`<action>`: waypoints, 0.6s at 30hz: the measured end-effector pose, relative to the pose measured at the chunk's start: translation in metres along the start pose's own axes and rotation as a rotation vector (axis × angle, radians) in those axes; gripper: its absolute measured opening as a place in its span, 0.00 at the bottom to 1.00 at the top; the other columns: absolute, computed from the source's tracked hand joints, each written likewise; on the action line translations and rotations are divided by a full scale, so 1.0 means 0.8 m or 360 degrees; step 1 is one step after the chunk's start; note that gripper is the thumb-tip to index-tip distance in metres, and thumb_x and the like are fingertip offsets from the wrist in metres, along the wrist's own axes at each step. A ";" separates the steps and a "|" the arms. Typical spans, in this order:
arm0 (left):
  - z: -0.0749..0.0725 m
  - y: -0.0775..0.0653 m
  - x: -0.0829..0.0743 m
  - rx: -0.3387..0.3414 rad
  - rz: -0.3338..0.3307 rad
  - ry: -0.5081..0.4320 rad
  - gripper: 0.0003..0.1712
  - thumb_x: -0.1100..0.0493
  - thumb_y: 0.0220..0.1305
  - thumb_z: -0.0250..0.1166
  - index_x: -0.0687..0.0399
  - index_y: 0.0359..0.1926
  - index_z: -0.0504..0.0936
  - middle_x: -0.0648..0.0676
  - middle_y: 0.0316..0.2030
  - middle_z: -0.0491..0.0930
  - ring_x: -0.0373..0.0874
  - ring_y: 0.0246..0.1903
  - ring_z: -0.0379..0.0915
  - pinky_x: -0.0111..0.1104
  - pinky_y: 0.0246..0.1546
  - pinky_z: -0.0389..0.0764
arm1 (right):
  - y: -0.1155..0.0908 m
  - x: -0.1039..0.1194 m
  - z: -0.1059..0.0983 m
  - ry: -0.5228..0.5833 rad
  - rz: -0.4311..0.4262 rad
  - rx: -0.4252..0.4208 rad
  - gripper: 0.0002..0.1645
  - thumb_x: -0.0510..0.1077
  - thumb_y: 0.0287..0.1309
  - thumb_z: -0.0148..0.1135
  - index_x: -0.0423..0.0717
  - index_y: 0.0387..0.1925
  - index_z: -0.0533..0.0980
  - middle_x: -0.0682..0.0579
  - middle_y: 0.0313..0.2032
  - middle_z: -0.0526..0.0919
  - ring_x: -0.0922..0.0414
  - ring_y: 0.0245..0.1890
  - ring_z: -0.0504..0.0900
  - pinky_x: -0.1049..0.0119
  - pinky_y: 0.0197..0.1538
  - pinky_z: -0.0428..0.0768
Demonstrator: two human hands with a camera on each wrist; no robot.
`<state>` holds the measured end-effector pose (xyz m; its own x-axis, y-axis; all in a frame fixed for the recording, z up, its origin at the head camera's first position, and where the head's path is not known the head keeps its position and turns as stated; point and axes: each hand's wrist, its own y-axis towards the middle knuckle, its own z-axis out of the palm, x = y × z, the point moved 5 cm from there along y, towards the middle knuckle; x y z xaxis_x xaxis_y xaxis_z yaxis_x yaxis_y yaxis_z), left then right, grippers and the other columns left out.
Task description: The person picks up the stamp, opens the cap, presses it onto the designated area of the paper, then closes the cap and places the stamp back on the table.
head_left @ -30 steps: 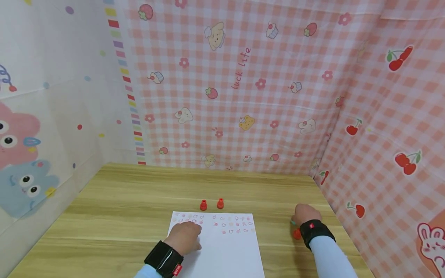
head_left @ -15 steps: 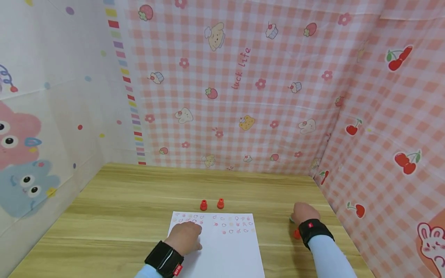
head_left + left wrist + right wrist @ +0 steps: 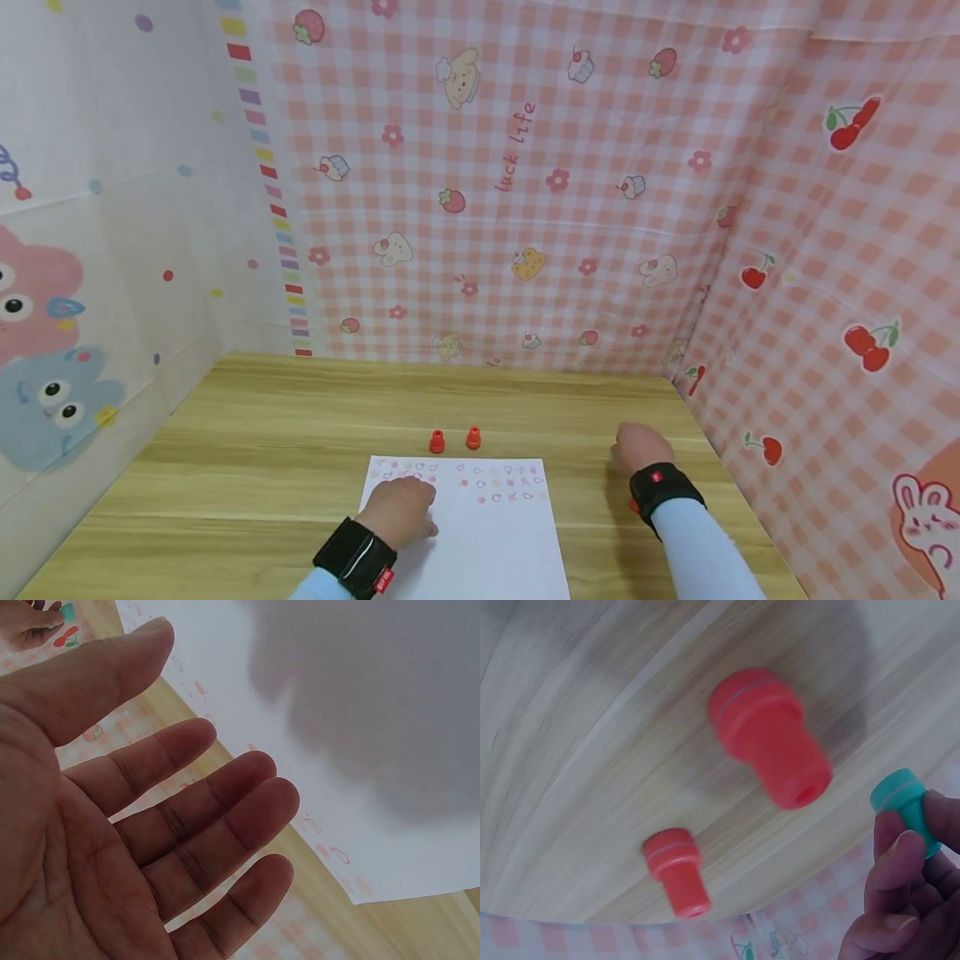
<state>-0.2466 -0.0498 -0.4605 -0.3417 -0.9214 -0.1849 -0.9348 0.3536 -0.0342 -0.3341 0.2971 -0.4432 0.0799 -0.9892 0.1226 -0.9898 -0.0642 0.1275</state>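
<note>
My right hand (image 3: 643, 448) pinches a small teal stamp (image 3: 906, 796) between thumb and fingers, over the right side of the table. The head view hides that stamp behind the hand; in the left wrist view it shows at the top left corner. Two red stamps (image 3: 780, 742) stand near this hand in the right wrist view. My left hand (image 3: 399, 510) is over the left part of a white sheet of paper (image 3: 495, 550), its fingers spread and relaxed with nothing in them. Rows of small red and pink printed marks run along the sheet's far edge.
Two more red stamps (image 3: 437, 442) stand upright just beyond the paper. The wooden table (image 3: 247, 467) meets a pink checked cloth (image 3: 480, 250) at the back and right. A white cloth with cartoon figures (image 3: 135, 250) hangs along the left.
My right hand has moved left and a little farther away with the teal stamp, which showed beside it before. The left hand has stayed on the paper. The head view has shifted slightly.
</note>
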 end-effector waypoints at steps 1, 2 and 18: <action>0.000 0.000 0.000 -0.0004 0.0004 0.0004 0.18 0.51 0.41 0.77 0.57 0.31 0.84 0.54 0.27 0.85 0.49 0.29 0.79 0.46 0.32 0.80 | 0.000 0.002 0.000 0.0011 -0.0007 -0.0008 0.06 0.37 0.49 0.60 0.37 0.24 0.80 0.40 0.27 0.86 0.46 0.26 0.80 0.46 0.30 0.79; 0.000 0.000 -0.001 -0.0009 0.0010 0.0011 0.18 0.51 0.41 0.77 0.57 0.31 0.84 0.54 0.26 0.85 0.49 0.29 0.79 0.46 0.32 0.80 | 0.000 0.005 0.000 0.0018 -0.0020 -0.0014 0.06 0.37 0.49 0.61 0.36 0.25 0.80 0.39 0.27 0.86 0.45 0.26 0.80 0.45 0.31 0.80; -0.001 0.005 -0.004 -0.0115 0.0091 0.0030 0.17 0.51 0.42 0.75 0.56 0.30 0.83 0.55 0.26 0.84 0.49 0.28 0.78 0.45 0.29 0.79 | -0.007 0.063 0.004 0.0257 0.0041 -0.0001 0.10 0.41 0.54 0.63 0.35 0.33 0.79 0.42 0.30 0.86 0.48 0.29 0.80 0.50 0.34 0.80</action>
<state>-0.2493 -0.0455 -0.4591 -0.3960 -0.9031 -0.1661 -0.9179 0.3939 0.0472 -0.3246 0.2469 -0.4411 0.0728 -0.9565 0.2825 -0.9916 -0.0391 0.1231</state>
